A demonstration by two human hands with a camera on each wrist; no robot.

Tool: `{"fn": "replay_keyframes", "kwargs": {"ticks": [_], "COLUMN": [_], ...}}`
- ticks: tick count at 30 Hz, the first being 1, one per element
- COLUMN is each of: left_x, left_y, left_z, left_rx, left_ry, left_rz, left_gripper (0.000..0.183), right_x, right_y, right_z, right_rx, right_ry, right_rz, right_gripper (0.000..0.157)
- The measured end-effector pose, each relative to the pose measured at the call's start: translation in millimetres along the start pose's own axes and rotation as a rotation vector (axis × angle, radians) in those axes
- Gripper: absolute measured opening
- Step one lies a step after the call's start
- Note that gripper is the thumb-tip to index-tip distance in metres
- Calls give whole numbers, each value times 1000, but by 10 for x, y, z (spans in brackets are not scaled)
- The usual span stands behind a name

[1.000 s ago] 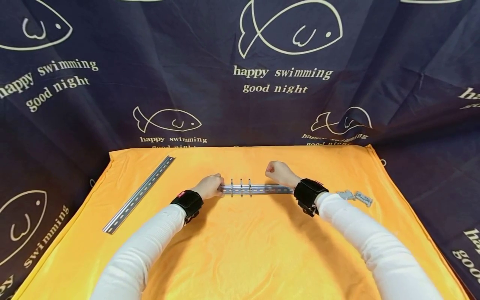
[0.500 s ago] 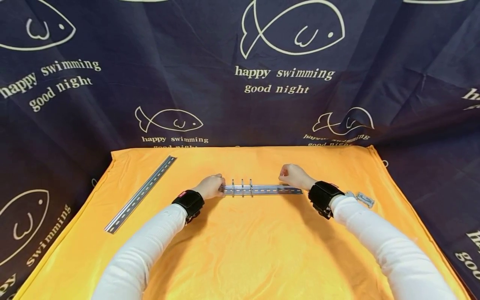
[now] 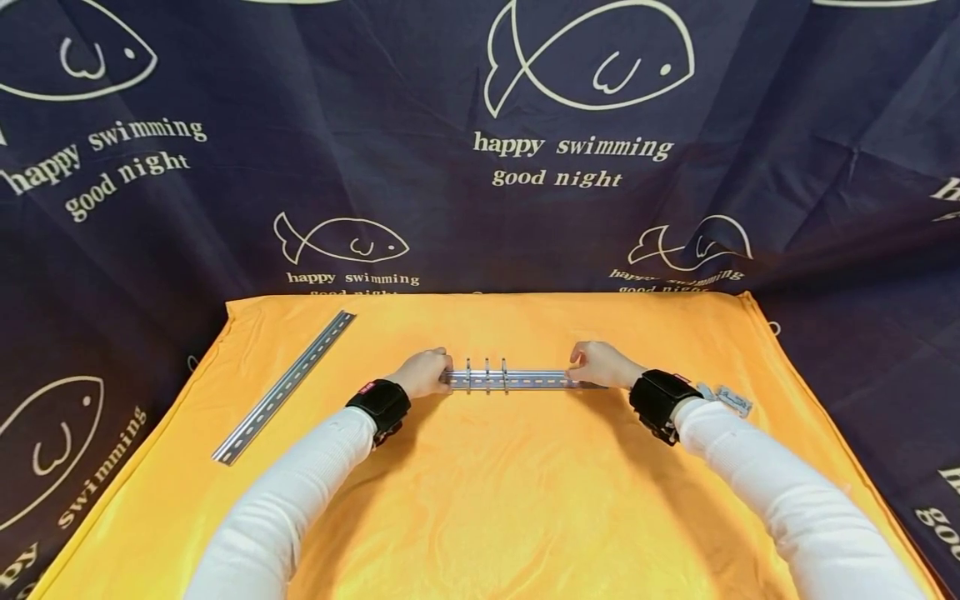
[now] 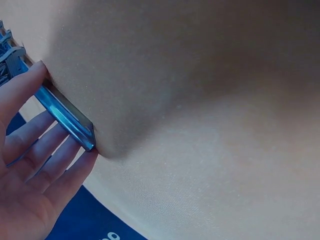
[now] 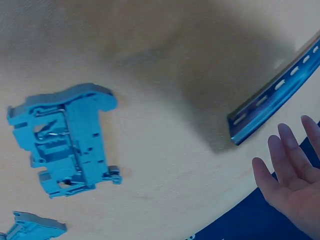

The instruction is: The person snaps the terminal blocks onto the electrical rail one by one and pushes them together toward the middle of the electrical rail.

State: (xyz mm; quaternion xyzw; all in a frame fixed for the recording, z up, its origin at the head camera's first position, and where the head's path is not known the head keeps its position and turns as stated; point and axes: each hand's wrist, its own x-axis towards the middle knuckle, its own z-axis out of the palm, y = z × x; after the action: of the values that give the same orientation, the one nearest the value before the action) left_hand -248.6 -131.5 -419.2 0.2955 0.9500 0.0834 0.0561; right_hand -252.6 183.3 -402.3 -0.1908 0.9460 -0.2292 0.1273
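Observation:
A slotted metal DIN rail [image 3: 536, 379] lies crosswise in the middle of the table. Three thin terminal blocks [image 3: 487, 377] stand side by side on its left half; one block [image 4: 12, 60] shows close to the thumb in the left wrist view. My left hand [image 3: 424, 373] grips the rail's left end, thumb along one edge and fingers along the other. Over the rail's right end is my right hand [image 3: 606, 365], partly covering it in the head view. In the right wrist view its fingers [image 5: 282, 155] are spread and loosely bent beside the rail, holding nothing.
Two loose grey terminal blocks, which look blue in the right wrist view, lie right of the rail; the nearer block [image 5: 70, 140] is flat on its side. A second DIN rail [image 3: 285, 387] lies slanted at the left. Yellow cloth [image 3: 480, 500] covers the table, and a dark printed curtain [image 3: 442, 192] hangs behind.
My right hand has moved right along the rail and lowered to its right end. The left hand keeps its grip on the left end; the rail and blocks stay in place.

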Motion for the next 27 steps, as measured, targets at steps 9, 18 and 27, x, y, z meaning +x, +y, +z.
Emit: {"fn": "replay_keyframes", "kwargs": {"ticks": [9, 18, 27], "left_x": [4, -2, -8], "left_y": [1, -6, 14], "left_z": [7, 11, -9], "left_rx": [-3, -1, 11], "left_ry": [4, 11, 1], "left_rz": [-3, 2, 4], "left_gripper": [23, 22, 20], "right_x": [-54, -37, -42], "right_y": [96, 132, 150], "right_z": [50, 112, 153], "right_rx": [15, -12, -58], "right_ry": [-21, 28, 46], "right_rz": [-36, -74, -101], "right_gripper": [26, 31, 28]}}
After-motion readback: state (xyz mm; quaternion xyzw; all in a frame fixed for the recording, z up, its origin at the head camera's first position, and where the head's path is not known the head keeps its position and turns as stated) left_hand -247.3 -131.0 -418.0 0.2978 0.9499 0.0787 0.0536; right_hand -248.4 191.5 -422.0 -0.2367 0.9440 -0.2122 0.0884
